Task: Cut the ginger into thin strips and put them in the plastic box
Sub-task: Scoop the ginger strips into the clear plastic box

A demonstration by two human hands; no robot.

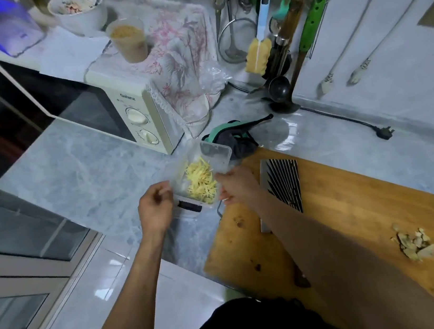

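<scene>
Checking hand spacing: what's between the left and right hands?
In the head view, the plastic box with ginger strips sits between the left hand and right hand.

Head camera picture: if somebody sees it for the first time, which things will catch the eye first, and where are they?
The clear plastic box of pale yellow ginger strips at the centre draws the eye, with the left hand and right hand at its two sides. Next comes the striped cleaver lying on the wooden cutting board, with ginger peel scraps near its right edge.
</scene>
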